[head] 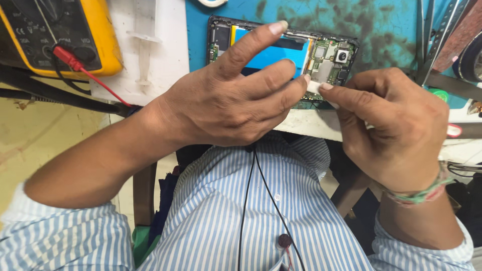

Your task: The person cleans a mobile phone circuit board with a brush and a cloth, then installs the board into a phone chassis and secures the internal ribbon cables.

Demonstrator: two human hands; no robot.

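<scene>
An opened phone (331, 55) lies on a stained blue mat (386, 25), showing its circuit board, camera module and a blue battery. My left hand (226, 105) reaches over the phone with the index finger stretched across the battery. Its middle fingertip and thumb pinch a small white strip (314, 87). My right hand (396, 125) meets it from the right and pinches the same strip between thumb and fingertip, just above the phone's near edge. The lower part of the phone is hidden under my hands.
A yellow multimeter (95, 30) with a red probe plug (75, 65) sits at the top left. A clear plastic syringe (144, 40) lies on the white bench beside it. Metal tweezers and tools (427, 35) lie at the top right.
</scene>
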